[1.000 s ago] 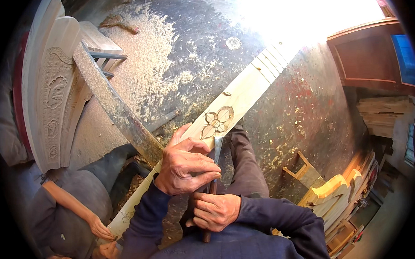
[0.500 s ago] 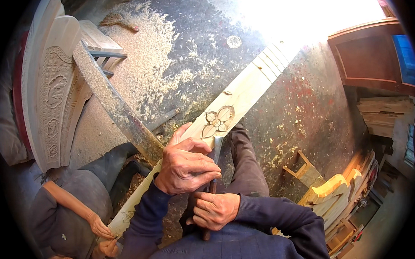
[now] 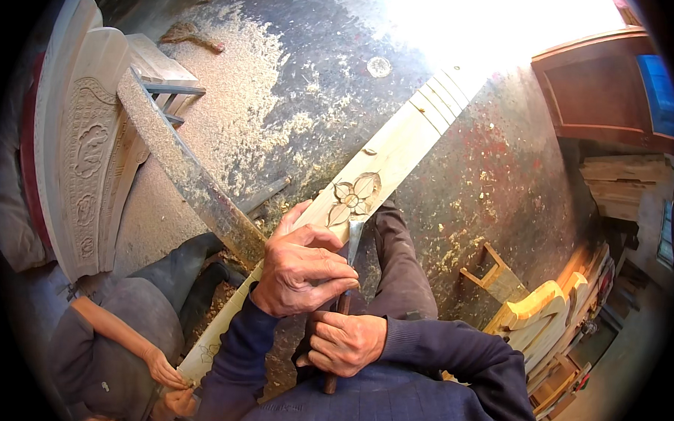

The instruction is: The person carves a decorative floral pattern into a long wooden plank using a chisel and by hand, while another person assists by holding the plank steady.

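Observation:
A long pale wooden board [image 3: 399,142] slants across in front of me, with a four-petalled flower [image 3: 355,194] carved into it. My right hand [image 3: 345,344] is wrapped round the dark handle of a wood chisel [image 3: 354,241], close to my body. The chisel's metal blade rests at the board's edge, just below the flower. Higher up, my left hand [image 3: 305,265] closes its fingers on the chisel's shaft, while its far fingers lie against the board. The exact contact of the cutting edge is too small to make out.
A co-worker [image 3: 136,322] sits at lower left, hands on the board's near end. A narrow beam [image 3: 182,168] runs toward the board from a carved panel [image 3: 87,150]. Wood shavings [image 3: 230,80] cover the floor. At right are a small wooden stool [image 3: 498,275] and a brown cabinet [image 3: 593,89].
My right hand and the chisel's handle end have shifted slightly to the left and down. My left hand and the board look nearly the same.

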The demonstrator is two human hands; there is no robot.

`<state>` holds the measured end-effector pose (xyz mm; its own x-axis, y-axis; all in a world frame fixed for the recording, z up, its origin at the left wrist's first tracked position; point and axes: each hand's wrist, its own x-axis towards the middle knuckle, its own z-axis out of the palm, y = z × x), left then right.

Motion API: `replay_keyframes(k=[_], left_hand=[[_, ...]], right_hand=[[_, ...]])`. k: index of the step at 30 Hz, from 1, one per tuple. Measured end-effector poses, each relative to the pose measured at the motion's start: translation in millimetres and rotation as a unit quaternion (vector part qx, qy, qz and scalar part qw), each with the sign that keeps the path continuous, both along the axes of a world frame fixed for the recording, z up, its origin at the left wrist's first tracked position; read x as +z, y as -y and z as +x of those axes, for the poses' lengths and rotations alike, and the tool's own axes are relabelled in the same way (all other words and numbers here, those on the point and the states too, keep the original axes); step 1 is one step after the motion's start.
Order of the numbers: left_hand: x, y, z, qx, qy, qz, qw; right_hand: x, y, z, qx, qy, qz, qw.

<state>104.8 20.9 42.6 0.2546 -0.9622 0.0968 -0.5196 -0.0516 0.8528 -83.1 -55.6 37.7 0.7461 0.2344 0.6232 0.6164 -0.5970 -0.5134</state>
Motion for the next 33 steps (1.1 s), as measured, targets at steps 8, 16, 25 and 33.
replay_keyframes(k=[8,16,25,33], left_hand=[[1,0,0,0.007,-0.012,-0.001,1.0],[0,-3,-1,0.025,-0.023,0.011,0.999],[-2,-5,-4,0.036,-0.01,0.022,0.999],[-3,-8,1,-0.003,-0.017,-0.007,1.0]], right_hand=[[1,-1,4,-0.002,-0.001,0.003,1.0],[0,-2,12,-0.017,0.002,-0.036,0.999],[-11,-8,14,-0.044,-0.003,-0.068,0.997],[-15,-11,14,-0.07,0.031,-0.099,0.992]])
